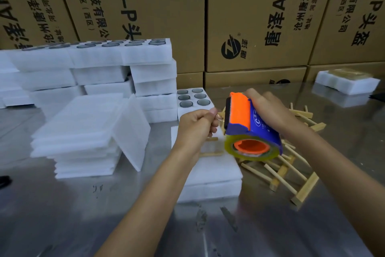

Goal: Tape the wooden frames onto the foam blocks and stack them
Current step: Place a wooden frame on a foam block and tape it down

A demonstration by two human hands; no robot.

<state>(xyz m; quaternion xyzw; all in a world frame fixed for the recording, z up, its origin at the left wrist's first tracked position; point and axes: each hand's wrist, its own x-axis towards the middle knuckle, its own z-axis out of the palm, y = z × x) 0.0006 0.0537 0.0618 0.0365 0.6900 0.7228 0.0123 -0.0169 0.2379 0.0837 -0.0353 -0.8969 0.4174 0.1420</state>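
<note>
While my left hand [196,124] pinches the clear tape end between curled fingers [213,111], my right hand [265,106] grips the blue-and-orange tape dispenser [248,125], its glossy roll facing me. Beneath them lies a soft white foam block [214,175] carrying a pale wooden frame [210,153]. Loose wooden frames [291,171] sprawl right on the shiny steel counter [83,215]; foam stacks [87,73] rise left, cardboard boxes [256,17] behind.

Foam stacks [83,131] left on table [83,215], foam block [212,175] centre, wooden frames [291,171] right of it, dispenser [250,127] above block, boxes [256,17] behind.
</note>
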